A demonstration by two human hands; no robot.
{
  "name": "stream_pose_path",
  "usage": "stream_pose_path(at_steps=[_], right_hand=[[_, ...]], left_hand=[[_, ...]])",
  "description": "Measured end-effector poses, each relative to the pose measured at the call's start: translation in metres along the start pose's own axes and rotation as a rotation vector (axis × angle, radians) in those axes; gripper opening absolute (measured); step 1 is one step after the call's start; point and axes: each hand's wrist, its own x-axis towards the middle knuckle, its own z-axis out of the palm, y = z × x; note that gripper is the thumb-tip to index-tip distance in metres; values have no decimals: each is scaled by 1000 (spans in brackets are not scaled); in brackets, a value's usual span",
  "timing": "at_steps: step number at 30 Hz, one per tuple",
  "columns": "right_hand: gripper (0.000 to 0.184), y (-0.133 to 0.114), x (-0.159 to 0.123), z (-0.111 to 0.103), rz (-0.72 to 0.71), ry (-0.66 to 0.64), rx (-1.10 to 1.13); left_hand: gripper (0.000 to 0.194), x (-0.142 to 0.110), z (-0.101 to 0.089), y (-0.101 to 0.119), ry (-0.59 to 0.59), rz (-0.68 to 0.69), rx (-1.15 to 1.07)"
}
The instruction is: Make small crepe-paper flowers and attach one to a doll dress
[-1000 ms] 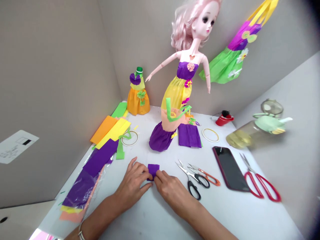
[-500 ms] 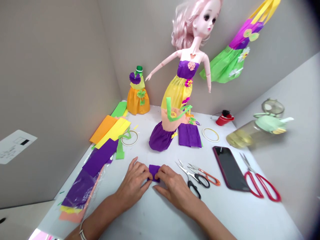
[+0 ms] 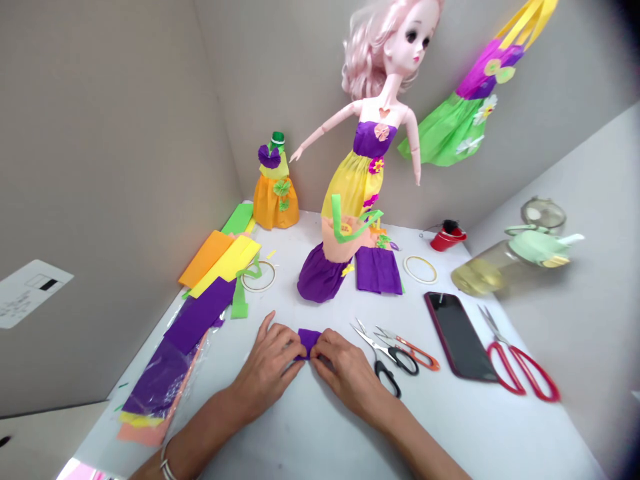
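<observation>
Two sides of the purple piece (image 3: 309,339) are being pinched by your left hand (image 3: 274,360) and right hand (image 3: 346,365), well in from the table (image 3: 300,433)'s side edges. Bare table is running back toward you, its near edge falling out of view; your grip is hiding the piece's ends.
</observation>
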Motion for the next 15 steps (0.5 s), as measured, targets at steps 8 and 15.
stream_pose_path(at_steps=[8, 15], right_hand=[[12, 0, 2, -1, 10, 5, 14], [14, 6, 2, 3, -2, 41, -29]], left_hand=[[12, 0, 5, -5, -6, -52, -26], [9, 1, 10, -10, 5, -58, -39]])
